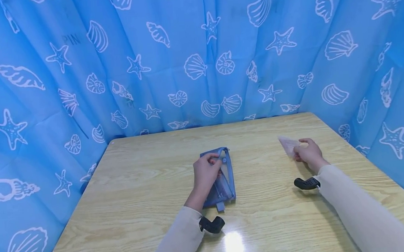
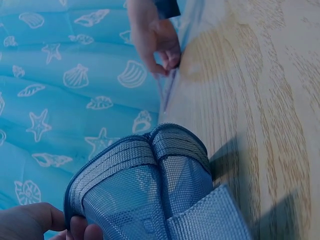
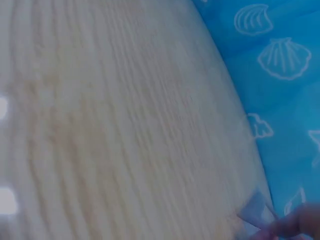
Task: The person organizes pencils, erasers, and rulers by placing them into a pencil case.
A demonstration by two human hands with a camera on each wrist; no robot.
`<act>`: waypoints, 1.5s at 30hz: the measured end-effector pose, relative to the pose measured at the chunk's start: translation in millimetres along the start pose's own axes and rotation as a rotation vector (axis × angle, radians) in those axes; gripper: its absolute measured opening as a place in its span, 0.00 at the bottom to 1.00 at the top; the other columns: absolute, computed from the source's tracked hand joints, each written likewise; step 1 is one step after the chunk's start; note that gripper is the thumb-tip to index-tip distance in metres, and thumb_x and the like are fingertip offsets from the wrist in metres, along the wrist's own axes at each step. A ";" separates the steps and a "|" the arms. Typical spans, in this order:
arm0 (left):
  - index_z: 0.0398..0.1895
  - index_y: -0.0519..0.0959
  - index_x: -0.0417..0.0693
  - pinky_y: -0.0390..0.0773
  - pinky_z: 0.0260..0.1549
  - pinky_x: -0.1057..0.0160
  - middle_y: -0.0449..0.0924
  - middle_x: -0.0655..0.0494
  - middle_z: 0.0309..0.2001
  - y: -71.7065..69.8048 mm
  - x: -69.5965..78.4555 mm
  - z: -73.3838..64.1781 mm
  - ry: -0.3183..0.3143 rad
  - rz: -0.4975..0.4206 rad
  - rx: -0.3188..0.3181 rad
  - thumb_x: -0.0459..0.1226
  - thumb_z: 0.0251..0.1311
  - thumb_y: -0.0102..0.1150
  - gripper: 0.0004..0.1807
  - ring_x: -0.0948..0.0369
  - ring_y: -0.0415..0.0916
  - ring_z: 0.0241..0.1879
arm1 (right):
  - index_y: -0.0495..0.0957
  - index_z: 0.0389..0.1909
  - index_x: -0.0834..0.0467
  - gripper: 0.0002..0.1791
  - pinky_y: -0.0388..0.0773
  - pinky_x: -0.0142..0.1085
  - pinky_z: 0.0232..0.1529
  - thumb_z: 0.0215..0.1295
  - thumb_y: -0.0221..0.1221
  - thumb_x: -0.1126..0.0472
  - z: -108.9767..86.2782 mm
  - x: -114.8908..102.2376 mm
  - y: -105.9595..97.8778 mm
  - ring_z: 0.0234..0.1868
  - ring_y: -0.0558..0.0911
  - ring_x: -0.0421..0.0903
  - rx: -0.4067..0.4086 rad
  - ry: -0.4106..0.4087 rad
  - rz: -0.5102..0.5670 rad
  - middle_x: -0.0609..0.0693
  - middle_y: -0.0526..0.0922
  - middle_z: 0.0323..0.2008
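A blue mesh zip pouch [image 1: 223,188] stands near the middle of the table, its opening parted along the zip. My left hand [image 1: 205,174] pinches the pouch's rim; in the left wrist view its thumb and fingers grip the edge of the mesh pouch [image 2: 122,195]. Off to the right, my right hand [image 1: 309,154] pinches a thin, see-through plastic piece [image 1: 287,145], seemingly a small clear bag, just over the tabletop. The right wrist view catches only a corner of that plastic piece [image 3: 257,210] beside blurred fingertips. What the pouch contains is hidden.
The wood-grain table [image 1: 139,176] reaches back to a blue curtain [image 1: 170,58] with white shells and starfish, which also hangs along both sides. Black wrist mounts [image 1: 212,224] sit on both sleeves. A bright light reflection lies near the table's front.
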State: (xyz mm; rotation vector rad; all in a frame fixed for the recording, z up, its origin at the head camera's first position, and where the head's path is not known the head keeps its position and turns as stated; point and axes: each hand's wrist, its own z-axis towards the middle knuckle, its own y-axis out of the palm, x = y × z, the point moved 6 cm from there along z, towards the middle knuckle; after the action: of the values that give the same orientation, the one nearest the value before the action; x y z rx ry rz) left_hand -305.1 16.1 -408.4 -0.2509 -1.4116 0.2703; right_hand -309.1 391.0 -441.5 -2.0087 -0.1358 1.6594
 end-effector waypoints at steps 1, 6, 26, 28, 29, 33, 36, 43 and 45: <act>0.48 0.84 0.45 0.80 0.19 0.67 0.76 0.58 0.24 -0.3 -0.7 -0.2 -0.003 0.001 0.000 0.33 0.58 0.59 0.14 0.65 0.79 0.18 | 0.47 0.74 0.70 0.37 0.81 0.29 0.31 0.67 0.48 0.65 -2.5 -0.4 2.3 0.25 0.79 0.33 -0.009 -0.005 0.018 0.52 0.77 0.34; 0.48 0.83 0.44 0.79 0.19 0.67 0.76 0.58 0.24 -1.4 -2.7 -1.0 -0.005 0.004 0.003 0.33 0.59 0.59 0.14 0.65 0.79 0.19 | 0.48 0.73 0.69 0.35 0.82 0.29 0.34 0.68 0.48 0.67 -14.3 -3.9 14.6 0.26 0.81 0.34 -0.046 -0.008 0.129 0.53 0.78 0.35; 0.47 0.83 0.45 0.79 0.18 0.67 0.77 0.58 0.23 -3.7 0.1 2.9 0.016 -0.007 0.003 0.34 0.58 0.59 0.13 0.65 0.78 0.17 | 0.47 0.72 0.68 0.33 0.83 0.31 0.36 0.71 0.49 0.68 -51.4 -35.0 72.8 0.28 0.84 0.37 -0.223 -0.028 0.422 0.49 0.80 0.33; 0.47 0.83 0.45 0.79 0.18 0.67 0.77 0.58 0.23 -3.6 0.6 2.8 0.018 -0.009 0.004 0.33 0.58 0.59 0.13 0.65 0.78 0.17 | 0.47 0.72 0.68 0.33 0.83 0.31 0.36 0.71 0.49 0.69 -54.0 -36.2 78.2 0.28 0.84 0.37 -0.239 -0.016 0.455 0.48 0.79 0.32; 0.46 0.83 0.45 0.79 0.19 0.67 0.77 0.58 0.23 -3.4 0.7 2.7 0.017 -0.010 0.004 0.33 0.58 0.59 0.13 0.65 0.78 0.17 | 0.48 0.71 0.68 0.32 0.83 0.31 0.36 0.71 0.49 0.69 -55.1 -36.2 80.8 0.28 0.84 0.37 -0.245 -0.009 0.474 0.48 0.79 0.32; 0.47 0.83 0.44 0.80 0.19 0.66 0.77 0.58 0.24 -2.6 1.3 1.9 0.016 -0.020 0.001 0.33 0.58 0.58 0.14 0.65 0.78 0.17 | 0.49 0.70 0.68 0.30 0.82 0.31 0.36 0.72 0.48 0.70 -57.5 -34.1 92.4 0.28 0.83 0.37 -0.276 0.010 0.539 0.47 0.80 0.30; 0.48 0.83 0.44 0.80 0.19 0.66 0.76 0.58 0.25 -1.8 1.5 1.4 0.016 -0.025 -0.004 0.32 0.58 0.58 0.15 0.65 0.79 0.18 | 0.49 0.70 0.68 0.29 0.83 0.31 0.36 0.72 0.47 0.70 -59.4 -33.5 100.6 0.29 0.83 0.37 -0.303 0.012 0.571 0.47 0.80 0.31; 0.48 0.83 0.45 0.80 0.19 0.67 0.76 0.58 0.25 -1.8 2.5 0.4 0.028 -0.021 -0.003 0.32 0.58 0.58 0.14 0.65 0.79 0.18 | 0.49 0.70 0.68 0.29 0.82 0.31 0.36 0.73 0.47 0.69 -69.5 -41.2 114.4 0.29 0.84 0.38 -0.343 -0.005 0.578 0.47 0.80 0.31; 0.48 0.83 0.44 0.80 0.20 0.67 0.76 0.57 0.25 -1.8 2.4 0.5 0.025 -0.024 -0.003 0.32 0.58 0.58 0.14 0.65 0.79 0.18 | 0.48 0.70 0.68 0.29 0.82 0.31 0.37 0.74 0.46 0.68 -72.4 -43.8 118.2 0.30 0.85 0.38 -0.359 -0.017 0.568 0.47 0.80 0.32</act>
State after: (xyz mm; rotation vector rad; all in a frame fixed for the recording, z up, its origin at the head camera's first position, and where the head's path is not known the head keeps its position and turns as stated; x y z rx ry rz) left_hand -305.2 15.3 -405.5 -0.2384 -1.3895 0.2446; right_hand -281.1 248.5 -448.5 -2.4615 0.1600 2.1154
